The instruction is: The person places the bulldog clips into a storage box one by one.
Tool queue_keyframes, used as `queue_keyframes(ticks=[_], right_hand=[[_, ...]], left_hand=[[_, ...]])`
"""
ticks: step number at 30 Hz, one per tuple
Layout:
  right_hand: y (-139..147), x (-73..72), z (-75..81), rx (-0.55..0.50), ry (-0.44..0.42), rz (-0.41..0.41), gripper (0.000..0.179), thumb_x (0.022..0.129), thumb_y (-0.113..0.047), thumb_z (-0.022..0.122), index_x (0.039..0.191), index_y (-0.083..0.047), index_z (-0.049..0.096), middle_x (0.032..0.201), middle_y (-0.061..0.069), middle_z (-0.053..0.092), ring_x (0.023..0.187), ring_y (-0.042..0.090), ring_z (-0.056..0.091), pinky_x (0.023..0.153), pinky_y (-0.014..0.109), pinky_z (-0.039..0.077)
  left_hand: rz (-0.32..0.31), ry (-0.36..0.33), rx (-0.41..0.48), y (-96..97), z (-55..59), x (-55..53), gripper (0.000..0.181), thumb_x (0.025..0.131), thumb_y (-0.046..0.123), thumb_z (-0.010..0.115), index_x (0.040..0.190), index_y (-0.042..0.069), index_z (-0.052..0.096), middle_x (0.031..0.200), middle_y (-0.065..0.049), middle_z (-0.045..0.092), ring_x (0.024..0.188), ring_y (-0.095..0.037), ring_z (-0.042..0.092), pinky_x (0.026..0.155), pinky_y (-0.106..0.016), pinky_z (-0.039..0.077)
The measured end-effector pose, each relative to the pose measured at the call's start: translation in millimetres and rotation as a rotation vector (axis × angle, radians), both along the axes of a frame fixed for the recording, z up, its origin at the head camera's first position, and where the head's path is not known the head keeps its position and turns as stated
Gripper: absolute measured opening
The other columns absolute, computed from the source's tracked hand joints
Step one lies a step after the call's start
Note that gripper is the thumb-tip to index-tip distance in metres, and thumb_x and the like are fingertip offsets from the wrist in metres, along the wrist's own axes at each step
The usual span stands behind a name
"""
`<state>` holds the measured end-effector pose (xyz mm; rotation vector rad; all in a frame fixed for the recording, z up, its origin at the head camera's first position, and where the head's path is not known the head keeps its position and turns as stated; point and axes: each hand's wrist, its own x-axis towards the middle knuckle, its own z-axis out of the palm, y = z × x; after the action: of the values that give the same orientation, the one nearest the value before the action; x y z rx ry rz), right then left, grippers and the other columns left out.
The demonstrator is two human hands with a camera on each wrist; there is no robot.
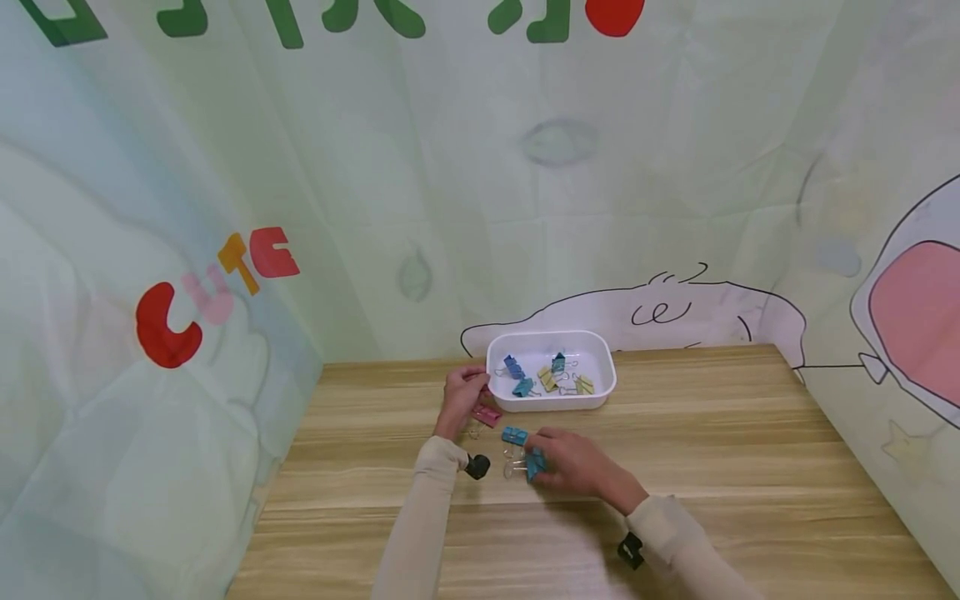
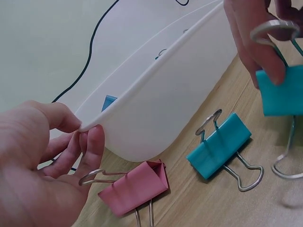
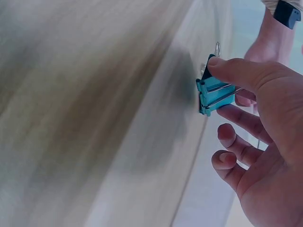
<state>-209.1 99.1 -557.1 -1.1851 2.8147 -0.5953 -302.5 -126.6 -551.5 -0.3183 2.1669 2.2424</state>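
Teal clip (image 3: 218, 96) pinched by right hand (image 1: 576, 462), tray (image 2: 163, 101) by left (image 1: 459, 402); only head view shows yellow clips (image 1: 547, 381).

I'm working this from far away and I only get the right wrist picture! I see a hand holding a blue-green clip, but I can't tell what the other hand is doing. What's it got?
Observer: The left hand is pinching the rim of a white tray between its thumb and fingers.
Operator: Ooh, a tray! I can't look inside it from here. Which colours of clips are in there?
Observer: Three colours show in the head view: a blue clip, blue-green clips and yellow clips lie inside.
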Motion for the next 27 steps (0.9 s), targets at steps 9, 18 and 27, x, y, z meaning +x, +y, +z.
queue_keyframes(ticks=[9, 18, 27], right_hand=[[2, -8.7, 31.7, 0.010, -0.007, -0.014, 0.037, 0.088, -0.025, 0.085, 0.120, -0.014, 0.070, 0.117, 0.004, 0.068, 0.102, 0.019, 0.065, 0.088, 0.039, 0.060], [9, -28.0, 65.2, -0.005, 0.044, -0.096, 0.037, 0.088, -0.031, 0.084, 0.118, -0.015, 0.070, 0.119, 0.007, 0.069, 0.101, 0.023, 0.065, 0.085, 0.046, 0.061], [19, -58.9, 99.0, -0.005, 0.121, -0.145, 0.039, 0.090, -0.038, 0.082, 0.118, -0.014, 0.067, 0.113, 0.008, 0.068, 0.095, 0.022, 0.063, 0.082, 0.045, 0.060]], left_hand=[[-0.008, -0.027, -0.012, -1.0, 0.5, -2.1, 0.029, 0.098, -0.001, 0.063, 0.124, -0.013, 0.063, 0.114, -0.029, 0.068, 0.079, -0.023, 0.066, 0.084, -0.043, 0.062], [-0.013, -0.037, -0.018, -0.5, 2.7, -0.9, 0.029, 0.099, 0.001, 0.063, 0.124, -0.012, 0.063, 0.115, -0.029, 0.068, 0.077, -0.019, 0.065, 0.094, -0.053, 0.057], [-0.011, -0.033, -0.019, -1.6, 1.4, -1.0, 0.028, 0.100, 0.000, 0.062, 0.125, -0.013, 0.063, 0.115, -0.030, 0.068, 0.075, -0.019, 0.065, 0.085, -0.044, 0.061]])
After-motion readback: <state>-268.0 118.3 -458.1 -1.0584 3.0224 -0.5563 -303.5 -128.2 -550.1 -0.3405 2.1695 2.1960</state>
